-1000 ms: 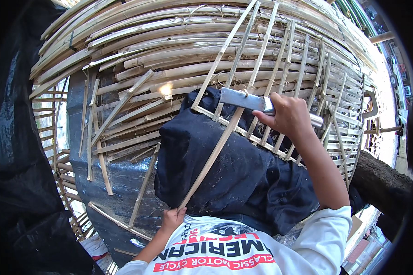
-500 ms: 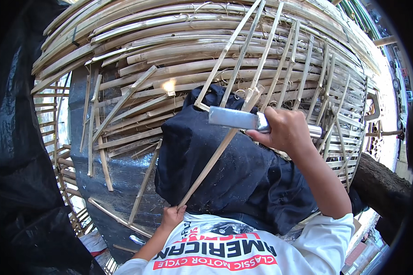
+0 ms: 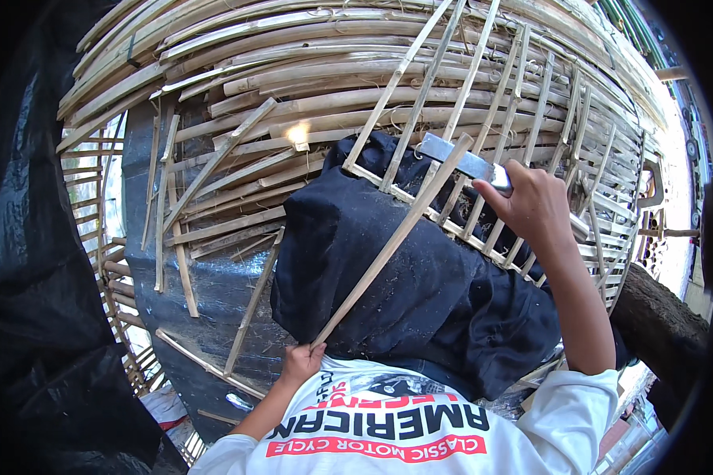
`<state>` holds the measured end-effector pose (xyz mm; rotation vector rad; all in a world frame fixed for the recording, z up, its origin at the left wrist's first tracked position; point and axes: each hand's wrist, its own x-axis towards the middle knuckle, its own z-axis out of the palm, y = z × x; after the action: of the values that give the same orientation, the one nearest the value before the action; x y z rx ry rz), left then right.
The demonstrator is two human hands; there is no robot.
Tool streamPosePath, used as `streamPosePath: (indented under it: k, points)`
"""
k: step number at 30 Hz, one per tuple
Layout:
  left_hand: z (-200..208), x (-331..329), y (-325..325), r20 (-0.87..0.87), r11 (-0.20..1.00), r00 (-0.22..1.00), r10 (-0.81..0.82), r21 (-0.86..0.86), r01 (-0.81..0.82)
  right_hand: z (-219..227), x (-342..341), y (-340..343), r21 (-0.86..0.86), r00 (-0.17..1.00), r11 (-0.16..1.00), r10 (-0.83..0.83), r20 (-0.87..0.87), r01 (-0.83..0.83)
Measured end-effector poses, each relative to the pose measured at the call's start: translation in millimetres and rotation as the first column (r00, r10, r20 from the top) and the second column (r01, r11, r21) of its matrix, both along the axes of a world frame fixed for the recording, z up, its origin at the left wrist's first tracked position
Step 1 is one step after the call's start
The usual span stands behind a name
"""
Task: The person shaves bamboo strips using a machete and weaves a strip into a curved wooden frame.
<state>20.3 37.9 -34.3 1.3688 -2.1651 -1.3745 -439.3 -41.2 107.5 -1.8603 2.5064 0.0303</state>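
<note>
Person w/ bamboo strip (image 3: 382, 255) in L hand (image 3: 302, 363), broad-bladed knife (image 3: 475, 166) in R hand (image 3: 535, 203); hands well apart.
L hand clamped on strip's lower end, by black cloth's (image 3: 404, 289) lower-L corner; strip slants up & R over cloth, past its upper edge, free end in front of knife blade, can't tell if touching. R hand wrapped round knife handle, beyond cloth's upper-R edge. Slatted bamboo frame's (image 3: 453, 228) near rail crosses cloth nr upper edge; loose bamboo slats (image 3: 254, 302) on dark sheet (image 3: 214, 293), L of cloth.
</note>
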Motion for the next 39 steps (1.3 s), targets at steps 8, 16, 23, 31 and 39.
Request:
streamPosePath:
  k: [8, 16, 23, 31, 39]
  points:
    - [-11.0, 17.8, -7.4, -0.046, 0.909, 0.999, 0.021, 0.417, 0.000, -53.5, -0.5, 59.8, -0.107, 0.649, 0.874, -0.265, 0.713, 0.475]
    - [-7.4, 12.7, -16.2, -0.045, 0.799, 0.991, 0.129, 0.597, -0.077, -25.8, 52.2, 37.4, -0.224, 0.934, 0.973, 0.136, 0.331, -0.062]
    - [-14.0, 17.1, -15.9, -0.057, 0.798, 0.993, 0.101, 0.601, -0.046, -22.5, 45.1, 25.0, -0.133, 0.952, 0.960, 0.266, 0.149, -0.248]
    - [-6.5, 11.9, -16.3, -0.037, 0.805, 0.995, 0.093, 0.590, -0.054, -27.3, 39.1, 15.7, -0.056, 0.963, 0.978, 0.208, 0.171, -0.201]
    - [-6.4, 12.7, -15.9, -0.061, 0.815, 0.990, 0.125, 0.576, -0.067, -24.2, 30.4, -0.3, -0.109, 0.980, 0.986, 0.138, 0.143, -0.123]
